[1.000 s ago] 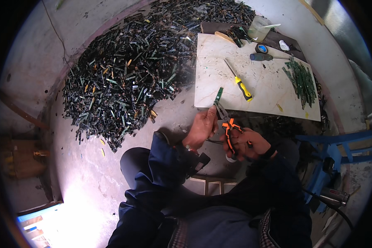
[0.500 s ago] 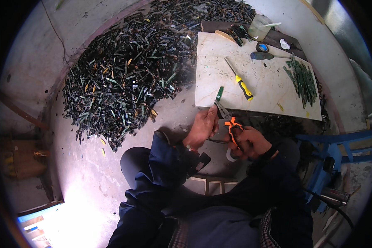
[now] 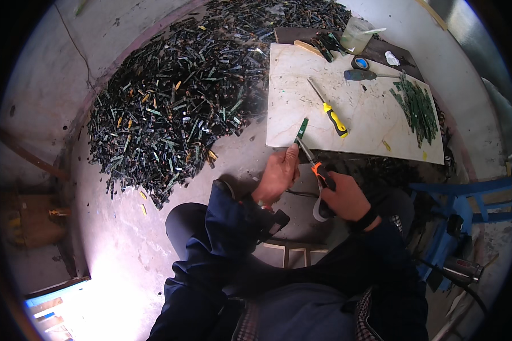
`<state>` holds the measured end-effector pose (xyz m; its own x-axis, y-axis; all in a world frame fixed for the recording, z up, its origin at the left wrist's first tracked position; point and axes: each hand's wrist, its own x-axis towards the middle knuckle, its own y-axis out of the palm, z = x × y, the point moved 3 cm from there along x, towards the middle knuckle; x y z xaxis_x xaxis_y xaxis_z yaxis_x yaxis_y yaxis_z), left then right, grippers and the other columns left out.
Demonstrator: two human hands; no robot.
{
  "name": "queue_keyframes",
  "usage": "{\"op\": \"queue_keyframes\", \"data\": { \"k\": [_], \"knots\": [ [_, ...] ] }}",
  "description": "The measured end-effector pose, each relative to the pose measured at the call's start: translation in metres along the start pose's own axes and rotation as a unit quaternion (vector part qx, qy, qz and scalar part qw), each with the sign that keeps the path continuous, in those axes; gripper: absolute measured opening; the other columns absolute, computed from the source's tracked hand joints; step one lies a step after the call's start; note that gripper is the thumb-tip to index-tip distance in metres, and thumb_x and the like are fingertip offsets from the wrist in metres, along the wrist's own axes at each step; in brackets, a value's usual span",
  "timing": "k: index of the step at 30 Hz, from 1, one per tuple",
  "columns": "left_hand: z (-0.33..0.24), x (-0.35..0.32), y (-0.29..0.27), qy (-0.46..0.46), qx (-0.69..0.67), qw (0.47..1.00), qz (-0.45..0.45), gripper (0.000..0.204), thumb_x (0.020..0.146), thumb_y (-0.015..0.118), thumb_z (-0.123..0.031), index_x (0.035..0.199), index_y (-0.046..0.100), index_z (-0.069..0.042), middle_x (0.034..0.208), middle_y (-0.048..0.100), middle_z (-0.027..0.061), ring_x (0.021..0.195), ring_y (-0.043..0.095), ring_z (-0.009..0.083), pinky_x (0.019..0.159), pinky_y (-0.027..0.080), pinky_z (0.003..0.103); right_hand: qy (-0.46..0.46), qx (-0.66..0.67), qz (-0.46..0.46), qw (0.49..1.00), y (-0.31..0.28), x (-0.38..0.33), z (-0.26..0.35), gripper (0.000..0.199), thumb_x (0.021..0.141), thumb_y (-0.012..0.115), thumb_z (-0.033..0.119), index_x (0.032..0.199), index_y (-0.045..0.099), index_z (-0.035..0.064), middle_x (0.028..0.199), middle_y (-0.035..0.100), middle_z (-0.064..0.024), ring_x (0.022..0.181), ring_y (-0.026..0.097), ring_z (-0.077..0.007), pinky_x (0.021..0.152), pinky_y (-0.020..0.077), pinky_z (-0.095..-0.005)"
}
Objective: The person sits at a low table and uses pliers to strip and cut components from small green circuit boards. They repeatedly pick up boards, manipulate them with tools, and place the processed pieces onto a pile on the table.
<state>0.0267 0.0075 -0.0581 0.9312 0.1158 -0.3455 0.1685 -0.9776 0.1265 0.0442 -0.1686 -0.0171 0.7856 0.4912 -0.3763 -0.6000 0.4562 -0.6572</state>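
Observation:
Between the thumb and fingers of my left hand [image 3: 277,175] is a narrow green circuit board strip [image 3: 302,128], tilted up over the near edge of the white board. My right hand [image 3: 349,198] is wrapped round the orange and black handles of a pair of pliers [image 3: 321,173]. The jaws meet the strip's lower end, close to my left thumb; how firmly they bite cannot be seen. On the board lie a yellow and black screwdriver [image 3: 335,120] and, farther back, a dark-handled screwdriver [image 3: 360,75].
A large heap of dark strips [image 3: 170,108] covers the floor at left. The white board [image 3: 290,85] carries a pile of green strips [image 3: 418,111] and a blue-cored tape roll [image 3: 360,63]. A cloudy plastic cup [image 3: 356,37] stands behind. A blue chair [image 3: 461,199] is at right.
My right hand has rolled over, so the pliers have turned from flat, with handles spread, to edge-on. The left hand and the strip stay almost in place.

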Motion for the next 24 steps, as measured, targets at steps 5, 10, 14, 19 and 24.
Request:
{"op": "queue_keyframes", "data": {
  "k": [5,10,14,19,24],
  "knots": [
    [-0.001,-0.001,0.001,-0.008,0.005,1.000,0.010,0.052,0.098,0.042,-0.047,0.066,0.049,-0.006,0.053,0.047,0.0029,0.042,0.041,0.0095,0.041,0.033,0.026,0.091,0.477,0.223,0.845,-0.010,-0.003,0.007,0.027,0.084,0.057,0.021,0.104,0.058,0.0026,0.088,0.065,-0.0084,0.078,0.066,-0.0175,0.047,0.0444,-0.0217],
    [-0.003,-0.001,0.000,-0.036,0.001,0.999,0.028,0.052,0.098,0.041,-0.048,0.066,0.048,-0.007,0.053,0.047,0.0032,0.042,0.041,0.0097,0.041,0.032,0.026,0.080,0.498,0.246,0.828,-0.009,-0.005,0.007,0.035,0.087,0.054,0.021,0.115,0.055,0.0008,0.096,0.065,-0.0111,0.082,0.066,-0.0198,0.048,0.0470,-0.0238],
    [-0.003,-0.002,-0.001,-0.029,-0.007,0.999,0.029,0.053,0.099,0.040,-0.048,0.066,0.047,-0.007,0.054,0.048,0.0034,0.042,0.040,0.0098,0.041,0.032,0.026,0.093,0.511,0.253,0.816,-0.008,-0.005,0.004,0.037,0.087,0.053,0.020,0.118,0.054,-0.0001,0.096,0.065,-0.0119,0.081,0.066,-0.0201,0.050,0.0486,-0.0256],
    [-0.003,-0.001,0.000,-0.024,-0.021,0.999,0.036,0.053,0.099,0.039,-0.048,0.066,0.047,-0.007,0.054,0.047,0.0033,0.042,0.040,0.0098,0.041,0.031,0.026,0.094,0.514,0.247,0.816,-0.009,-0.006,0.005,0.037,0.087,0.052,0.019,0.117,0.056,-0.0014,0.096,0.065,-0.0121,0.079,0.066,-0.0200,0.051,0.0491,-0.0264],
    [-0.004,-0.003,-0.002,-0.018,-0.017,0.999,0.034,0.053,0.099,0.039,-0.048,0.066,0.046,-0.007,0.054,0.047,0.0035,0.042,0.040,0.0099,0.041,0.031,0.026,0.084,0.521,0.254,0.811,-0.006,-0.003,0.004,0.037,0.086,0.052,0.018,0.116,0.056,-0.0027,0.094,0.064,-0.0121,0.076,0.065,-0.0196,0.049,0.0489,-0.0263]
  ]
}}
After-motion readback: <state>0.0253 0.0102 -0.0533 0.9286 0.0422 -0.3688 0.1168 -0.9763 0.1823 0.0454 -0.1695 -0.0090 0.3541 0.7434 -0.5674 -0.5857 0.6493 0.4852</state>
